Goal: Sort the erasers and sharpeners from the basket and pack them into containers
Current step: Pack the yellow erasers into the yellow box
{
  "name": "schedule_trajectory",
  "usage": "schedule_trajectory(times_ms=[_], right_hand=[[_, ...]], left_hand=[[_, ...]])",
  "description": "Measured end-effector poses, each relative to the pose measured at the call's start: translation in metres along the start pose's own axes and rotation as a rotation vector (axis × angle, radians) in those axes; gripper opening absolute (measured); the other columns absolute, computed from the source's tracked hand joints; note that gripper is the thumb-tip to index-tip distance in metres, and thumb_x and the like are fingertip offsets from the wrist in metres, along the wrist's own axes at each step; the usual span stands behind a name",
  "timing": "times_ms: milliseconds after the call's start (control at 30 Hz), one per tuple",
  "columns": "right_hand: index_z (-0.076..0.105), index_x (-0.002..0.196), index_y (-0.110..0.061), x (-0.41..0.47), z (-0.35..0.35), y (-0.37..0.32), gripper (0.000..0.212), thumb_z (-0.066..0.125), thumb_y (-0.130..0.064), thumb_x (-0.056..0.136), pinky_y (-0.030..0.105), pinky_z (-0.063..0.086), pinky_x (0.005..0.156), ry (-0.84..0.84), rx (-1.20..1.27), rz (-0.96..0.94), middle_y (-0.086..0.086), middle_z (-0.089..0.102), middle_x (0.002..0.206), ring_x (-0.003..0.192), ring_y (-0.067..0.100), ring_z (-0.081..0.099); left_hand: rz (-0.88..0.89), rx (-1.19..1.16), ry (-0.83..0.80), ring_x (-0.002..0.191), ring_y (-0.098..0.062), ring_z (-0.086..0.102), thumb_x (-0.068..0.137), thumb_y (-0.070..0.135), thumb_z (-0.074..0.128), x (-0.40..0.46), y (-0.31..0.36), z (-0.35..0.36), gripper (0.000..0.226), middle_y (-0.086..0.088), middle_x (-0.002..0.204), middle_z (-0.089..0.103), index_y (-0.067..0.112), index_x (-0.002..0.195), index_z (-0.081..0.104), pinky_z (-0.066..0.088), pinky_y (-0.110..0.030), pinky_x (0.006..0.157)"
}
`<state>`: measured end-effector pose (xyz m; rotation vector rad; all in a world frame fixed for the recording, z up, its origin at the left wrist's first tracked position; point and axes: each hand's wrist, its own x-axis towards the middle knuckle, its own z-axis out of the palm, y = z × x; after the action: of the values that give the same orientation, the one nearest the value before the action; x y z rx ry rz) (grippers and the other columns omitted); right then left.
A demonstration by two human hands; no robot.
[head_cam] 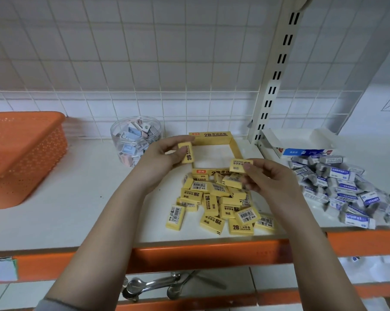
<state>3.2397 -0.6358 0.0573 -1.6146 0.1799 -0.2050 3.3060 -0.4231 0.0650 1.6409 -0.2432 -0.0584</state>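
Both hands, left hand point(165, 153) and right hand point(265, 178), each pinched a yellow eraser point(187, 152), packing underway, needing flat placement into the yellow box point(212, 136).

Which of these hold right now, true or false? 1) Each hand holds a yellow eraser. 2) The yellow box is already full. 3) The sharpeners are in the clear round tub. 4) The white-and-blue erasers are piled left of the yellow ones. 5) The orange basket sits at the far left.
1) True: the left hand grips one yellow eraser, the right hand another.
2) False: the yellow box shows a bare floor.
3) True: small sharpeners lie in the clear tub.
4) False: the white-and-blue erasers lie right of the yellow pile.
5) True: the orange basket is far left.
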Motion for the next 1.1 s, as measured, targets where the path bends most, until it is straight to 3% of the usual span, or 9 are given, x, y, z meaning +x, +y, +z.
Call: schedule_trajectory(times_ms=[133, 233, 367, 533, 733, 967, 1100], right_hand=[[0.067, 0.096, -0.012, 0.001, -0.001, 0.001, 0.009, 0.063, -0.016, 0.089, 0.02, 0.055, 0.069, -0.007, 0.016, 0.011, 0.002, 0.069, 0.066, 0.059, 0.004, 0.064], [0.067, 0.093, -0.014, 0.002, -0.002, 0.001, 0.006, 0.063, -0.016, 0.089, 0.02, 0.055, 0.068, -0.015, 0.024, 0.02, 0.002, 0.069, 0.065, 0.058, 0.006, 0.063], [0.067, 0.095, -0.014, 0.005, -0.004, 0.0, 0.009, 0.062, -0.017, 0.089, 0.021, 0.055, 0.068, -0.024, 0.006, 0.011, 0.005, 0.069, 0.068, 0.06, 0.008, 0.063], [0.067, 0.094, -0.012, 0.006, -0.007, 0.0, 0.008, 0.061, -0.016, 0.089, 0.019, 0.055, 0.066, -0.045, 0.02, 0.002, 0.008, 0.067, 0.069, 0.061, 0.009, 0.062], [0.066, 0.093, -0.015, 0.008, -0.011, 0.0, 0.006, 0.061, -0.016, 0.089, 0.019, 0.055, 0.067, -0.031, 0.025, -0.002, 0.007, 0.069, 0.07, 0.061, 0.006, 0.065], [0.066, 0.093, -0.016, 0.011, -0.013, 0.001, 0.007, 0.06, -0.015, 0.09, 0.019, 0.055, 0.07, -0.047, 0.006, -0.025, 0.014, 0.068, 0.078, 0.064, 0.005, 0.066], [0.066, 0.092, -0.018, 0.012, -0.013, 0.0, 0.007, 0.06, -0.014, 0.09, 0.016, 0.055, 0.068, -0.049, 0.014, -0.02, 0.012, 0.068, 0.079, 0.064, 0.004, 0.067]], left_hand=[[-0.007, 0.082, -0.013, 0.069, -0.007, 0.06, 0.091, 0.002, 0.054, 0.023, 0.001, 0.003, 0.025, 0.002, 0.075, 0.057, 0.024, 0.099, 0.061, 0.054, -0.021, 0.073], [0.009, 0.214, 0.025, 0.071, -0.007, 0.063, 0.087, 0.003, 0.062, 0.043, 0.004, 0.006, 0.013, -0.002, 0.076, 0.065, 0.011, 0.096, 0.065, 0.054, -0.019, 0.076], [0.046, 0.544, -0.022, 0.083, -0.008, 0.061, 0.088, -0.001, 0.058, 0.075, 0.008, 0.019, 0.021, -0.004, 0.093, 0.069, 0.011, 0.101, 0.07, 0.047, -0.019, 0.079], [0.029, 0.765, -0.049, 0.094, -0.01, 0.059, 0.087, -0.002, 0.06, 0.107, -0.002, 0.03, 0.021, -0.005, 0.107, 0.067, 0.009, 0.101, 0.071, 0.044, -0.017, 0.081], [0.049, 0.887, -0.001, 0.103, -0.015, 0.059, 0.088, 0.003, 0.06, 0.115, -0.021, 0.03, 0.019, -0.003, 0.111, 0.067, 0.011, 0.101, 0.072, 0.042, -0.017, 0.08], [0.023, 0.956, 0.082, 0.096, -0.022, 0.059, 0.092, 0.007, 0.055, 0.123, -0.032, 0.029, 0.02, -0.005, 0.106, 0.066, 0.009, 0.102, 0.072, 0.045, -0.025, 0.079], [0.007, 1.047, 0.113, 0.087, -0.021, 0.058, 0.089, 0.001, 0.051, 0.124, -0.039, 0.032, 0.029, -0.003, 0.097, 0.064, 0.02, 0.092, 0.072, 0.05, -0.028, 0.08]])
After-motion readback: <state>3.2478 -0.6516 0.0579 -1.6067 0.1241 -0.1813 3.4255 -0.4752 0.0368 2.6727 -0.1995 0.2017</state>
